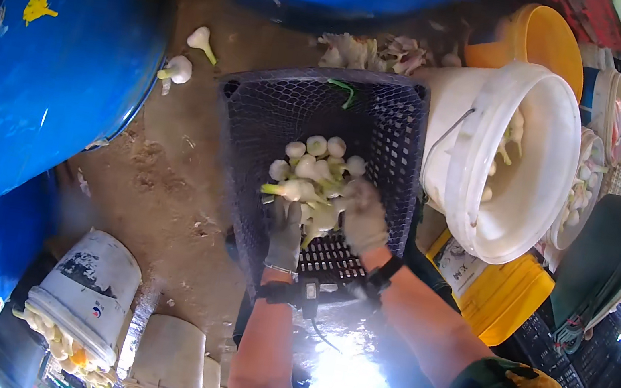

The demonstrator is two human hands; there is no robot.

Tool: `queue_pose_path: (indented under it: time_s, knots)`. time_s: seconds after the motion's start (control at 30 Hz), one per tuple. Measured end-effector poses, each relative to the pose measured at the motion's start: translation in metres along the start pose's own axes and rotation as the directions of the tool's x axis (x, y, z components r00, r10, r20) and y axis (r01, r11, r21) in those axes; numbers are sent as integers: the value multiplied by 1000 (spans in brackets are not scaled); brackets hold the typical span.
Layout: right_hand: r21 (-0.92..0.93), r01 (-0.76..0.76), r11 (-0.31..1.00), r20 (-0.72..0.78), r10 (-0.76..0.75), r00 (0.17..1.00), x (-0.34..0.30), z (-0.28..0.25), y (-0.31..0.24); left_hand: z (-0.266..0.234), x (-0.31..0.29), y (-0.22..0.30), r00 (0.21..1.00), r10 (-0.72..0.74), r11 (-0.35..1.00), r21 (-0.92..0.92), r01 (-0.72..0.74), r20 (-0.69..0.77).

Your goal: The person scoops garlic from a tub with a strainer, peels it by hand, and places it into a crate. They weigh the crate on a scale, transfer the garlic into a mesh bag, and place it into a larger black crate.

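Note:
Both my hands, in pale work gloves, reach down into a dark plastic mesh crate [236, 174]. A cluster of white garlic bulbs [315, 166] with short cut stems lies in it. My left hand [286, 235] is curled against the near left side of the cluster, its fingertips partly hidden by a bulb with a greenish stem. On the right, my right hand [364, 217] bends round the bulbs at that side, fingers partly covered. Between them the bulbs are pressed together. A green tie [343, 92] hangs at the crate's far wall.
A white bucket [478, 164] tilts beside the crate with garlic inside. Yellow buckets [509, 299] stand behind it. Large blue barrels [69, 75] are at left and far side. Loose garlic bulbs [177, 69] lie on the dirt floor; white pails [167, 354] stand near left.

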State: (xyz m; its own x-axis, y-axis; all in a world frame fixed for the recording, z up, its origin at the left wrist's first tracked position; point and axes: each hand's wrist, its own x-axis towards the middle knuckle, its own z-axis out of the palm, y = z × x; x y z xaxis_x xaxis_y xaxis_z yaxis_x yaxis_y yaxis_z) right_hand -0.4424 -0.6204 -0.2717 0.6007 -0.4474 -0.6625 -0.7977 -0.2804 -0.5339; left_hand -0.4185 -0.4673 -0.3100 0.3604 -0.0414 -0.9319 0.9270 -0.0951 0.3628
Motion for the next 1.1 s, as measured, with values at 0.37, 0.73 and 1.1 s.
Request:
queue_pose_path:
  time_s: [0.37, 0.73, 1.1]
  knots:
    - [-170, 98, 981, 188, -65, 980, 61, 4, 67, -12, -59, 25, 886, 452, 857, 222, -464, 108]
    - [151, -43, 988, 230, 7, 973, 82, 45, 89, 5, 4, 11, 821, 563, 751, 472, -461, -94]
    - [69, -100, 993, 108, 92, 990, 12, -11, -11, 3, -53, 30, 640, 731, 301, 730, -613, 236]
